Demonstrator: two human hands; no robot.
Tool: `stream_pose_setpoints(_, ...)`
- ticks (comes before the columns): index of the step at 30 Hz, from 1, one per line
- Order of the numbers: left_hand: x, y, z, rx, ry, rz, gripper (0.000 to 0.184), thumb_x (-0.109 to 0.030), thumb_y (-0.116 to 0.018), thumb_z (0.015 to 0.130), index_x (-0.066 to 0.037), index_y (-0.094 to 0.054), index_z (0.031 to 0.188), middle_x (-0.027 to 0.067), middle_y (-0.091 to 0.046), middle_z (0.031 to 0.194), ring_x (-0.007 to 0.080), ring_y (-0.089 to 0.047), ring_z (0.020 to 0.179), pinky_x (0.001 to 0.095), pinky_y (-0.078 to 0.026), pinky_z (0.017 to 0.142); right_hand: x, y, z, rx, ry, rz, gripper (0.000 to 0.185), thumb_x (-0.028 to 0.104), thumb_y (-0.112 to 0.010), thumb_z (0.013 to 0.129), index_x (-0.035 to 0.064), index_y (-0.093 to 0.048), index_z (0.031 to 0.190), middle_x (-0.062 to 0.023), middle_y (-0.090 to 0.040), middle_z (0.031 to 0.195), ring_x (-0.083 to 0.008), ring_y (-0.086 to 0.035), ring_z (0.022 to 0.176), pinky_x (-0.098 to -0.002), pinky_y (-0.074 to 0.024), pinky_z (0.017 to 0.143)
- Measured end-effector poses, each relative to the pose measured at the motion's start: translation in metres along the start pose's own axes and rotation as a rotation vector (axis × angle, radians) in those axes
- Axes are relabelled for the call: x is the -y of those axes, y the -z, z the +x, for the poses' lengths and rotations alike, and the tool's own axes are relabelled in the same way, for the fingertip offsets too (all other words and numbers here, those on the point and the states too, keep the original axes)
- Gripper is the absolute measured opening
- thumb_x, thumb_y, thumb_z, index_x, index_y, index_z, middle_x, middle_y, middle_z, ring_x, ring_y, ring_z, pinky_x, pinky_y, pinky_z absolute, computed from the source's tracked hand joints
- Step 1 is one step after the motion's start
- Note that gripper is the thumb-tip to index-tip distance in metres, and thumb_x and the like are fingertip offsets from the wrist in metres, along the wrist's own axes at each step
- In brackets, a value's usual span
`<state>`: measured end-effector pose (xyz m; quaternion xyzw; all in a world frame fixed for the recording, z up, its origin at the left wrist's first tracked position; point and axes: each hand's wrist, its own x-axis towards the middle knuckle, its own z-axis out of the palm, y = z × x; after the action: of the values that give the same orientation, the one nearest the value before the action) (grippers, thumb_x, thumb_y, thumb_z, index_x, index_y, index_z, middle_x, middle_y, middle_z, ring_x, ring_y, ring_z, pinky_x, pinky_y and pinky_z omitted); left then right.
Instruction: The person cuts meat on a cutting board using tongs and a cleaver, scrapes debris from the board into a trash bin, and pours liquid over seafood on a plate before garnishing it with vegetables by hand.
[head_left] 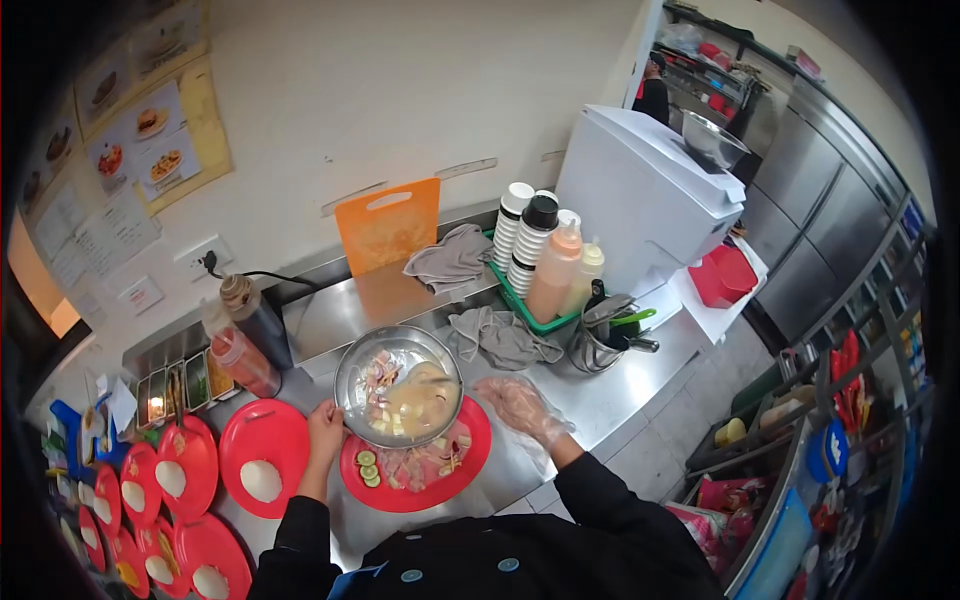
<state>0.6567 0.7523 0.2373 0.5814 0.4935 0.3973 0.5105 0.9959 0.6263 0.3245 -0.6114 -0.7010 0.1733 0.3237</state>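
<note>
My left hand (325,432) is bare and grips the left rim of a round metal bowl (352,362). Chopped pieces and a pale, yellowish liquid lie in the bowl, which is held above a red oval plate (478,462). On that plate are sliced onion-like pieces (412,472) and several lime slices (369,468) at its left end. My right hand (522,408) wears a clear plastic glove and lies just right of the bowl, apart from it, fingers stretched out with nothing seen in them.
Several red plates with rice mounds (262,480) stand at left, near sauce bottles (243,350). Behind are an orange cutting board (388,225), grey cloths (500,338), a green tray (512,312) with cups and bottles, and a metal utensil container (596,350). A person (653,95) stands far back.
</note>
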Motion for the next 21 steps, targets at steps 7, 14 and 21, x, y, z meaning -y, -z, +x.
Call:
stream_pose_setpoints(7,0.008,0.000,-0.012,-0.016,0.033,-0.011,0.021,-0.001,-0.047,0.090,0.006,-0.056,0.107,0.0074,-0.063,0.080,0.0111,-0.059,0.058,0.0228,-0.050,0.047,-0.027,-0.030,0.001,0.124,-0.182,0.051,0.020,0.021,-0.056,0.086,0.0088,-0.068,0.097,-0.0150,-0.067,0.091,-0.0326,-0.064,0.085,-0.0397,-0.0500,0.075)
stream_pose_setpoints(14,0.028,0.003,-0.006,-0.013,0.014,0.019,0.019,-0.002,-0.048,0.090,0.005,-0.057,0.105,0.0076,-0.064,0.082,0.0109,-0.059,0.061,0.0227,-0.049,0.049,-0.027,-0.044,-0.020,0.319,-0.241,0.428,0.021,0.019,-0.056,0.088,0.0073,-0.067,0.100,-0.0133,-0.067,0.093,-0.0291,-0.064,0.084,-0.0365,-0.0498,0.077)
stream_pose_setpoints(21,0.023,0.005,-0.006,-0.067,-0.065,0.237,0.017,-0.004,-0.051,0.088,0.006,-0.059,0.100,0.0103,-0.064,0.079,0.0114,-0.061,0.063,0.0259,-0.049,0.052,-0.015,-0.017,-0.021,0.423,-0.033,0.279,0.019,0.013,-0.058,0.089,0.0004,-0.066,0.100,-0.0119,-0.067,0.097,-0.0185,-0.061,0.088,-0.0325,-0.0484,0.082)
